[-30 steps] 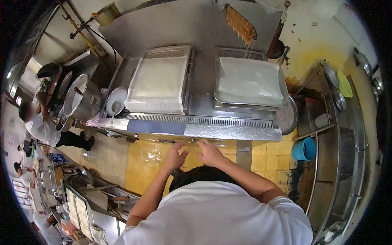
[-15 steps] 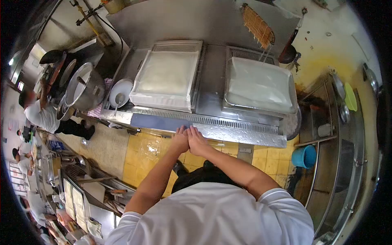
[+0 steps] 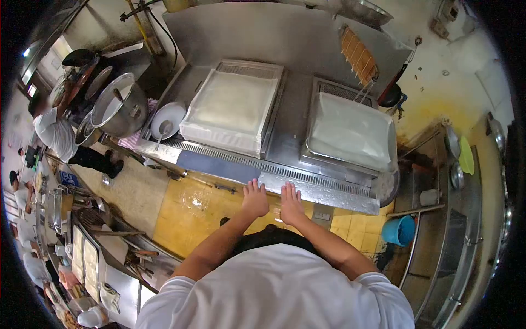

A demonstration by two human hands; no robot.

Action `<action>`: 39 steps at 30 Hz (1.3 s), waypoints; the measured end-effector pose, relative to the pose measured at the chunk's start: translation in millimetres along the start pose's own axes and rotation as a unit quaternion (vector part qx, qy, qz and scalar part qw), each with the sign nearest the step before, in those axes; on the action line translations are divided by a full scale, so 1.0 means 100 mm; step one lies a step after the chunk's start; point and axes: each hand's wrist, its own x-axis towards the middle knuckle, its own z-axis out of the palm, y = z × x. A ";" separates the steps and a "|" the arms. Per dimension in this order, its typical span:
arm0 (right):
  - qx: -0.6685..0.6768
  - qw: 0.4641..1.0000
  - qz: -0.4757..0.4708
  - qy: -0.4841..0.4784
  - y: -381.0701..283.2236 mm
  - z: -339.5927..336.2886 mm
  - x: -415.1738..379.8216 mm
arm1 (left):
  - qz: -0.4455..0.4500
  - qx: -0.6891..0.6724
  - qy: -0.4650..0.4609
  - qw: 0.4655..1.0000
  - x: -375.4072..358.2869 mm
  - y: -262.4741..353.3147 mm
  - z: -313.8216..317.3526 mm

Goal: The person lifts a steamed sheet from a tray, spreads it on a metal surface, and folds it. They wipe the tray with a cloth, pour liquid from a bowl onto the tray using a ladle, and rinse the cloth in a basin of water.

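My left hand [image 3: 255, 198] rests its fingertips at the front edge of the steel counter [image 3: 329, 192], palm down, holding nothing. Beside it on the right, a short gap away, my right hand [image 3: 291, 203] touches the same edge with its fingers stretched out. Beyond the hands, a cloth-covered tray [image 3: 230, 104] sits on the left of the counter. A second tray [image 3: 350, 131] with a pale, smooth sheet over it lies to the right. Both stand on perforated metal bases.
A white bowl with a ladle [image 3: 167, 119] and a large metal pot [image 3: 119, 104] stand at the left. A woven brush [image 3: 359, 55] hangs above the right tray. A blue bucket [image 3: 399, 230] is at the right. Co-workers [image 3: 57, 129] are at the far left.
My hands, which were together at the counter edge, have moved apart, with their fingers spread. The camera view has shifted slightly.
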 end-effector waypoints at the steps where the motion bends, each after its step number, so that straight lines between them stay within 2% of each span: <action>1: -0.006 1.000 0.010 0.011 0.11 0.03 -0.04 | 0.003 0.001 0.000 1.000 0.02 -0.02 0.02; 7: -0.003 0.989 0.140 0.046 0.83 -0.06 -0.58 | -0.001 -0.047 -0.033 0.998 0.03 -0.17 -0.05; 13: 0.021 0.942 0.332 0.052 1.37 -0.18 -0.79 | -0.004 -0.075 -0.047 0.996 0.05 -0.20 -0.14; 16: 0.049 0.962 0.246 0.109 1.38 -0.25 -0.57 | 0.017 -0.146 -0.029 0.989 0.09 -0.36 -0.14; 18: 0.132 0.967 0.162 0.146 1.10 -0.49 -0.39 | 0.039 -0.224 -0.040 0.973 0.28 -0.51 -0.08; 21: 0.201 0.962 0.072 0.168 0.50 -0.86 -0.06 | 0.074 -0.239 0.066 0.966 0.29 -0.52 -0.29; 25: 0.232 0.953 -0.008 0.192 0.07 -1.10 0.44 | 0.029 -0.270 0.076 0.959 0.32 -0.56 -0.82; 31: 0.217 0.954 0.032 0.206 0.03 -1.58 1.51 | 0.006 -0.336 0.158 0.928 0.96 -1.33 -1.49; 32: 0.212 0.955 0.045 0.205 0.07 -1.61 1.75 | 0.011 -0.345 0.165 0.924 1.15 -1.53 -1.60; 33: 0.222 0.946 0.019 0.236 0.20 -1.53 2.07 | 0.017 -0.355 0.173 0.919 1.35 -1.73 -1.72; 36: 0.285 0.922 0.062 0.257 0.15 -1.78 2.80 | -0.005 -0.327 0.208 0.922 2.01 -2.34 -2.02; 37: 0.290 0.922 0.078 0.243 0.18 -1.85 3.07 | -0.017 -0.291 0.217 0.931 2.20 -2.50 -2.18; 39: 0.301 0.923 0.110 0.214 0.26 -1.97 3.63 | -0.020 -0.307 0.270 0.912 2.73 -2.98 -2.21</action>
